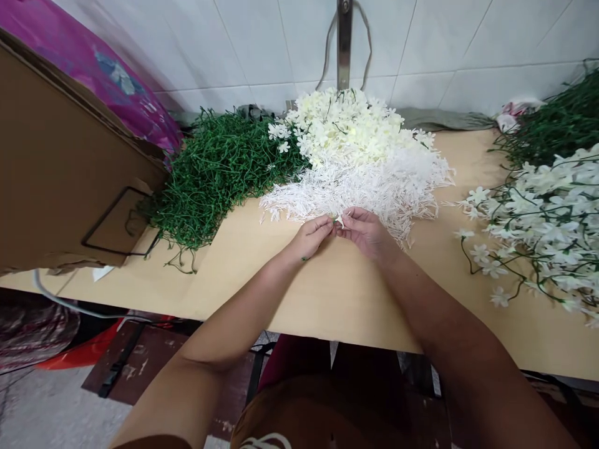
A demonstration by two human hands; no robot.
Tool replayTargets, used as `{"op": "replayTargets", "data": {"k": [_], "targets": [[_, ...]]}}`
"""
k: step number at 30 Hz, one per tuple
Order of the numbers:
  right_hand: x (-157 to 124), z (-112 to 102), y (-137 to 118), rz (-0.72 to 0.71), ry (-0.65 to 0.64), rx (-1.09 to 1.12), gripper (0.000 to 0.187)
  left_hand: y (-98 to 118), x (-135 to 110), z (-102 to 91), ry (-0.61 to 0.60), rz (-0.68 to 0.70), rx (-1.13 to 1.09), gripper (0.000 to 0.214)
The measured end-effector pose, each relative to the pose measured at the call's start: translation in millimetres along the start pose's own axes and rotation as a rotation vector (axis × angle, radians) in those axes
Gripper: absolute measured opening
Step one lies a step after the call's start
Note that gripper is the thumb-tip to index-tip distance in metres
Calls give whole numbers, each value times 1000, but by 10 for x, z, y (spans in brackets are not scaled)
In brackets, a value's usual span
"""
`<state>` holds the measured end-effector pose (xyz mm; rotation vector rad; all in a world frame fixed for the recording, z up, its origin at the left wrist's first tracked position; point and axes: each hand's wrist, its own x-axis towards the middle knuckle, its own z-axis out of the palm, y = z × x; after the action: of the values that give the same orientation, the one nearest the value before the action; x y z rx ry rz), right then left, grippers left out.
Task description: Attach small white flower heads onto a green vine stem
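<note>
My left hand (309, 237) and my right hand (365, 231) meet fingertip to fingertip over the wooden table (337, 293). Both are pinched on a small green stem piece with a white flower part (337, 219) between them. Just beyond my fingers lies a heap of white plastic flower centres (374, 184). Behind that rises a mound of cream fabric petals (346, 125). A pile of green plastic stems (210, 174) spreads to the left of the white heap.
Finished stems with white flowers (543, 218) lie at the right, with more green stems (556, 125) behind them. A brown cardboard box (60, 168) stands at the left, pink cloth (93, 68) above it. A tiled wall (444, 43) backs the table.
</note>
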<state>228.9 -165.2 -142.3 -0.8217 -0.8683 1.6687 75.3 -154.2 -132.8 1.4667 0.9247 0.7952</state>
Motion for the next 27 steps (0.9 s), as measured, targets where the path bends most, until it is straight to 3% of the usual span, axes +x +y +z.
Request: {"op": "replayTargets", "data": {"k": [7,16,27], "targets": [[14,-57,44,24,-24,-24,31,-44,-10,-41,-78,-57,-68,32],[-19,-15,33,6,-65,-52,32,-17,-10,-64,-88,-7,-140,33],[-47,60,30,-149,70,-296,38,-38,5,-54,-60,-14,-86,30]]}}
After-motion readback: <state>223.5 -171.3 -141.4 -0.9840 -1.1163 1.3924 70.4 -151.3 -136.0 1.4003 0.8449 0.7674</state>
